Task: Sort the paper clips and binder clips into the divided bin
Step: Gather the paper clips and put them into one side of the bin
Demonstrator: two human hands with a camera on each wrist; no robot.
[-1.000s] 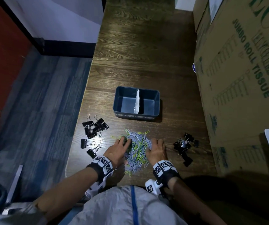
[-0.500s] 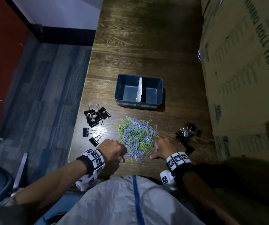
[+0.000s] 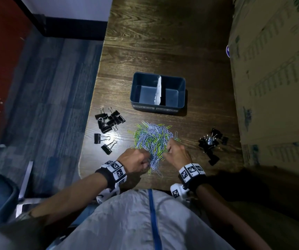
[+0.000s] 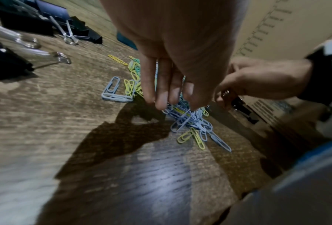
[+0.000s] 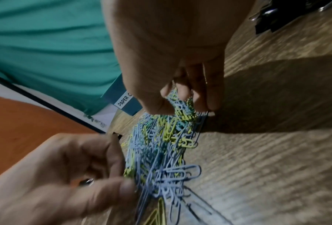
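Observation:
A heap of blue and yellow-green paper clips (image 3: 153, 139) lies on the wooden table (image 3: 163, 42) in front of the blue divided bin (image 3: 181, 94), whose two compartments hold nothing. My left hand (image 3: 136, 159) curls its fingers into the heap's near left side and grips a tangle of clips (image 4: 188, 117). My right hand (image 3: 176, 153) pinches a bunch of clips (image 5: 182, 109) at the heap's right side. Black binder clips lie in a left group (image 3: 109, 121) and a right group (image 3: 211, 143).
A large cardboard box (image 3: 275, 78) stands along the table's right side. The table's left edge drops to blue carpet (image 3: 45, 105). A white paper divider (image 3: 158, 91) splits the bin. Labels run along the bin's front wall.
Both hands went from lying flat on the heap to drawing back, then curling in on its sides and gathering clips. The heap looks more bunched together.

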